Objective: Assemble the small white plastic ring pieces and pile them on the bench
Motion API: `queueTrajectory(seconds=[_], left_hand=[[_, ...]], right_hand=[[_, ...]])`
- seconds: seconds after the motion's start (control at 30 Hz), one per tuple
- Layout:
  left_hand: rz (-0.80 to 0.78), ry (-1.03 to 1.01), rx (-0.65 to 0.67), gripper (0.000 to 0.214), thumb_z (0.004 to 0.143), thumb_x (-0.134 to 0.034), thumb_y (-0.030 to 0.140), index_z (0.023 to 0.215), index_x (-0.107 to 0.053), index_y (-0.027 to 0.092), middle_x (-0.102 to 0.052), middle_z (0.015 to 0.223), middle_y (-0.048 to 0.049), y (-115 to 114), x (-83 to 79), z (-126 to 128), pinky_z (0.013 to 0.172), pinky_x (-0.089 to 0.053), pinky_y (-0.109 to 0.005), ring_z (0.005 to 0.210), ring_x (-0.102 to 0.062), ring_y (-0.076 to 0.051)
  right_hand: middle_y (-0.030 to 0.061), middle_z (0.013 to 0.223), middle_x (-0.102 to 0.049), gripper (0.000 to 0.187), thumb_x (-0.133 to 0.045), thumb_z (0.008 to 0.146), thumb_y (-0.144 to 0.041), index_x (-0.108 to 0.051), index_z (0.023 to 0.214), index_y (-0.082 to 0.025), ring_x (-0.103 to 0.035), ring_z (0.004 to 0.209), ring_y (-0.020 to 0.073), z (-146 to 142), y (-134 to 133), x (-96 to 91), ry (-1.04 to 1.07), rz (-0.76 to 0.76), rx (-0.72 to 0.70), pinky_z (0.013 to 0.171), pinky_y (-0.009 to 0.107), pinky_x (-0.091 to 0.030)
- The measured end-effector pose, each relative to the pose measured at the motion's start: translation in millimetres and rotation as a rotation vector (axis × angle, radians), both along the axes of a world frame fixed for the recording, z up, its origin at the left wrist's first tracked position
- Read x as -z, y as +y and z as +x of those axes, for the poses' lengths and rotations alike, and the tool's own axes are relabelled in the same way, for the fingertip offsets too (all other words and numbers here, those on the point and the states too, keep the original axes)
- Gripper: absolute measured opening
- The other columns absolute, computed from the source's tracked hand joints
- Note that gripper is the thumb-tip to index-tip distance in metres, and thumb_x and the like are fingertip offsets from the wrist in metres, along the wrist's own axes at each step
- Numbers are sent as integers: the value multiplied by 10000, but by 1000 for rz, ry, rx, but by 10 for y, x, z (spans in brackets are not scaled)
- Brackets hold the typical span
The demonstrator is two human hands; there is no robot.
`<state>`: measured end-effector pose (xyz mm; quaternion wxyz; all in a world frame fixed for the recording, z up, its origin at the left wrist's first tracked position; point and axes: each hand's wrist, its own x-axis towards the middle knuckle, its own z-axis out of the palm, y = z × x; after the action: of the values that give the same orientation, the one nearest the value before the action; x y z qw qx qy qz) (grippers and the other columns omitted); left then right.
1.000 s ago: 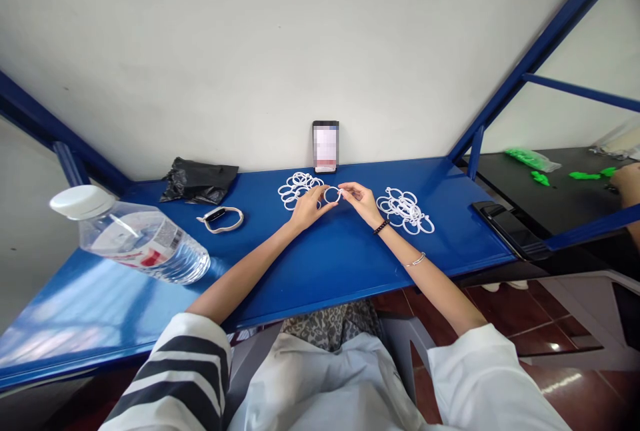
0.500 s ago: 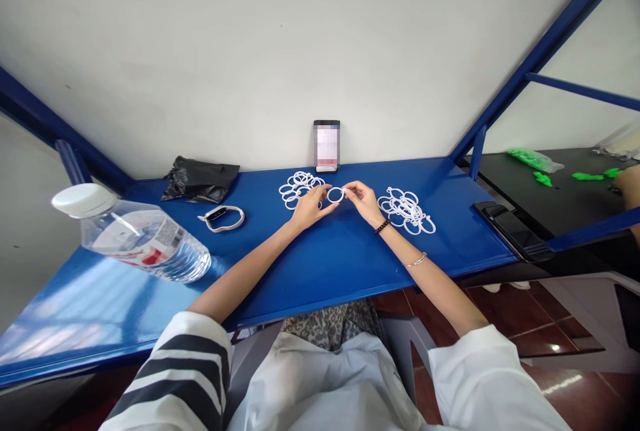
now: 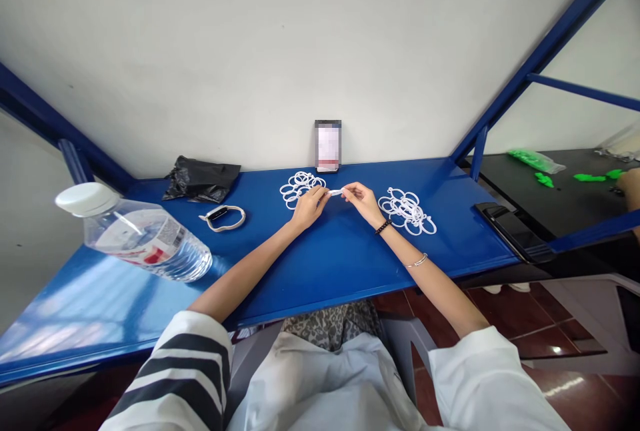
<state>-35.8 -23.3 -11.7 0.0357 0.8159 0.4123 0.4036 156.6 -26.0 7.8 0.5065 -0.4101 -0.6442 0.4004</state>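
Observation:
My left hand [image 3: 310,208] and my right hand [image 3: 362,201] meet over the blue table [image 3: 325,264], both pinching one white plastic ring [image 3: 335,192] between their fingertips. The ring lies nearly flat, seen edge-on. A pile of white rings [image 3: 299,187] lies just behind my left hand. A second pile of white rings [image 3: 406,210] lies right of my right hand, whose wrist wears a dark bead bracelet.
A phone [image 3: 328,145] leans against the wall behind the hands. A black bag [image 3: 200,179] and a smartwatch [image 3: 223,217] lie at the left, a water bottle [image 3: 135,234] nearer. At the far right, another person's hand [image 3: 629,184] is near green pieces [image 3: 543,179] on a black table.
The ring faced me as a circle a second ago; now it is tipped flat between my fingertips. Both hands have stayed in place.

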Motion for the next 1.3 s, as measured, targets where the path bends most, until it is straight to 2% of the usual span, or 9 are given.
queueTrajectory(seconds=[0.37, 0.9, 1.1, 1.3], left_hand=[[-55, -35, -32, 341, 1003, -321, 380, 881, -568, 178, -640, 783, -49, 15, 20, -13, 613, -400, -265, 676, -586, -149], [-39, -18, 3, 406, 995, -331, 390, 747, -569, 174, -587, 707, -39, -2, 3, 7, 571, -356, -262, 595, -519, -129], [-45, 66, 60, 407, 983, -361, 402, 742, -593, 170, -591, 735, -43, -2, 7, 17, 587, -394, -262, 637, -546, -134], [-62, 122, 108, 409, 975, -387, 407, 773, -652, 169, -618, 862, -77, 7, 13, 15, 633, -457, -277, 739, -592, -156]], right_hand=[[45, 869, -679, 370, -687, 783, -478, -648, 1037, -213, -648, 808, 185, 13, 10, 40, -57, 63, -61, 749, 326, -537], [32, 814, -667, 323, -611, 849, -483, -652, 1013, -208, -632, 739, 162, 5, -8, 19, -44, 81, -51, 703, 299, -519], [60, 863, -715, 357, -612, 844, -490, -689, 1044, -205, -668, 822, 200, 18, -3, 13, -71, 75, -29, 759, 328, -530], [74, 1017, -732, 360, -609, 841, -496, -727, 1043, -223, -686, 878, 219, 23, 3, 10, -78, 85, -26, 803, 347, -540]])
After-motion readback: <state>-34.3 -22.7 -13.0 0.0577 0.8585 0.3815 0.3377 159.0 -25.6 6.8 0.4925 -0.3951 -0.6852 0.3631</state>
